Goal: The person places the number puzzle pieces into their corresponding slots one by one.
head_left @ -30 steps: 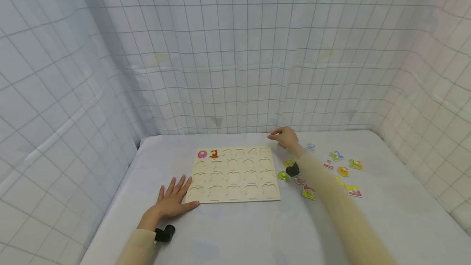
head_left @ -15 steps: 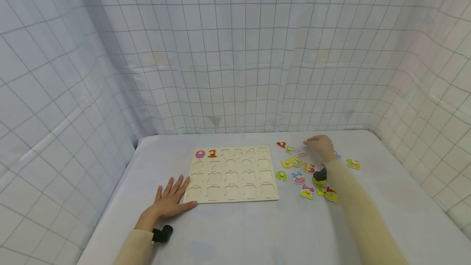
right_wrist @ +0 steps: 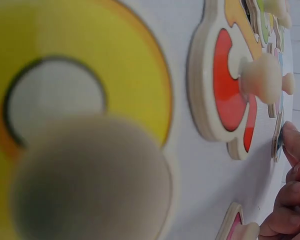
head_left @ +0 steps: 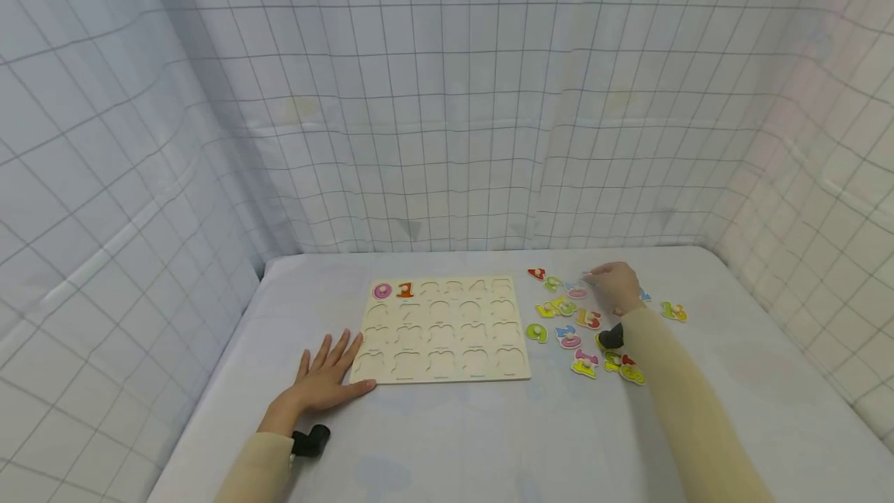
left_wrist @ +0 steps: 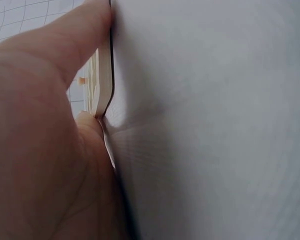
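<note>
My left hand (head_left: 321,383) lies flat with fingers spread at the left edge of a wooden number puzzle board (head_left: 424,367), thumb on its near corner. A pink 0 (head_left: 382,291) and a red 1 (head_left: 405,290) sit in the board's top row; the other recesses show bare wood. Beyond the board's right side, my right hand (head_left: 618,283) reaches down among loose knobbed number pieces. In the right wrist view its thumb and fingertips (right_wrist: 290,134) pinch a small blue number piece (right_wrist: 277,140), seen edge-on, at the table surface.
Several loose pieces lie right of the board, including a red 4 (head_left: 536,274), a green piece (head_left: 536,333) and a yellow-green piece (head_left: 673,311). Some touch or overlap. White gridded cloth walls (head_left: 475,138) enclose the white table (head_left: 433,441) at the back and sides.
My right hand has moved rightward from near the red 4 to the blue piece, uncovering pieces beside the board. My left hand stays where it was.
</note>
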Tool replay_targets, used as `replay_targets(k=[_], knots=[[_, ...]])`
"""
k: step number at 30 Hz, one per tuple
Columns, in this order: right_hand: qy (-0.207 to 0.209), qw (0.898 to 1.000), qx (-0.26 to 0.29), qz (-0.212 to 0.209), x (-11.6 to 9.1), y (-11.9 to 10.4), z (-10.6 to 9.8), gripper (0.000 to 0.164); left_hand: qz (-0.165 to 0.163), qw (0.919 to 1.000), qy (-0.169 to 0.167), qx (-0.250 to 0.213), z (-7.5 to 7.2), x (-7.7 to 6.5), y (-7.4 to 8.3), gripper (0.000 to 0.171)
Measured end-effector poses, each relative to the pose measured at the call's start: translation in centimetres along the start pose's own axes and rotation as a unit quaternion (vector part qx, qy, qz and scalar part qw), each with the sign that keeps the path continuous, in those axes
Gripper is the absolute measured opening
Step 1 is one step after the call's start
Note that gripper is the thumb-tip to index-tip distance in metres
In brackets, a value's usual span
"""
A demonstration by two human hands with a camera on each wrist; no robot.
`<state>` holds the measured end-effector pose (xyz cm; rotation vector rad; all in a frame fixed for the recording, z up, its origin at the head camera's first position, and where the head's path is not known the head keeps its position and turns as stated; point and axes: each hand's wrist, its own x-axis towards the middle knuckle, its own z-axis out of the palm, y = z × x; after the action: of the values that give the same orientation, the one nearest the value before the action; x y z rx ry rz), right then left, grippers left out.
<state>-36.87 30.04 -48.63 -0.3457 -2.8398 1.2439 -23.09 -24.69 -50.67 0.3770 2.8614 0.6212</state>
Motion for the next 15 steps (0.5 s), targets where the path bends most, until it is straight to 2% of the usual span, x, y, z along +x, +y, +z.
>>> replay_targets(k=[5,9,15], knots=[[0.007,1.000,-0.017,-0.005,-0.2,-0.3,0.0,0.040,0.002,1.0000,0.003,-0.008,0.0,0.0,0.0,0.097],[0.017,0.999,-0.015,-0.028,-0.5,-0.6,-0.1,0.037,0.008,0.9999,0.003,-0.011,0.2,0.1,-0.1,0.097],[0.019,0.998,-0.015,-0.059,-0.6,-2.6,0.2,0.034,0.004,1.0000,0.004,0.003,0.3,0.0,-0.2,0.097]])
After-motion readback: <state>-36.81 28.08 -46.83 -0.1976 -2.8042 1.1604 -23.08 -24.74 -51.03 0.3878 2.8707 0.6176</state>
